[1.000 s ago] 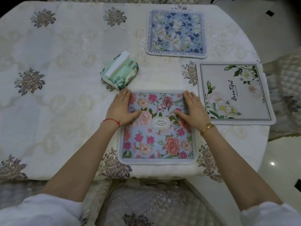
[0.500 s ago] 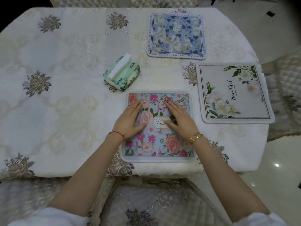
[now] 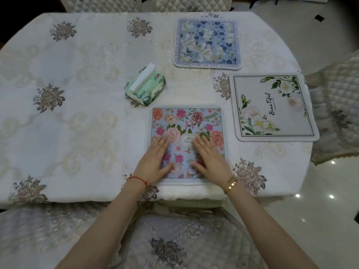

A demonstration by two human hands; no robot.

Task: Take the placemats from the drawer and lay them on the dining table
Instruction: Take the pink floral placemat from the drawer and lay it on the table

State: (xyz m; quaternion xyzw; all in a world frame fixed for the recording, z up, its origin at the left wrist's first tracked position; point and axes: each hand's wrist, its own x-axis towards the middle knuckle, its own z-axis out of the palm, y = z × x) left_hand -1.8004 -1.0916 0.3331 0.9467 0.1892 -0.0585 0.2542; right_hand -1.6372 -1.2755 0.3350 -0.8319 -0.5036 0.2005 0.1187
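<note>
Three placemats lie flat on the dining table (image 3: 81, 117), which has a white embroidered cloth. A pink-flowered mat (image 3: 186, 121) sits at the near edge. My left hand (image 3: 155, 162) and my right hand (image 3: 210, 158) rest palm down on its lower half, fingers spread, holding nothing. A white mat with green leaves and script (image 3: 272, 107) lies to its right. A blue and white floral mat (image 3: 207, 42) lies further back. The drawer is out of view.
A green pack of tissues (image 3: 145, 87) stands just left of and behind the pink mat. A quilted chair seat (image 3: 174, 243) is below the table edge in front of me. More quilted chairs stand at the right (image 3: 340, 105) and at the far side (image 3: 147, 3).
Both hands have slid from the mat's upper corners down toward me over its middle to its lower half. The mat has stayed flat in place.
</note>
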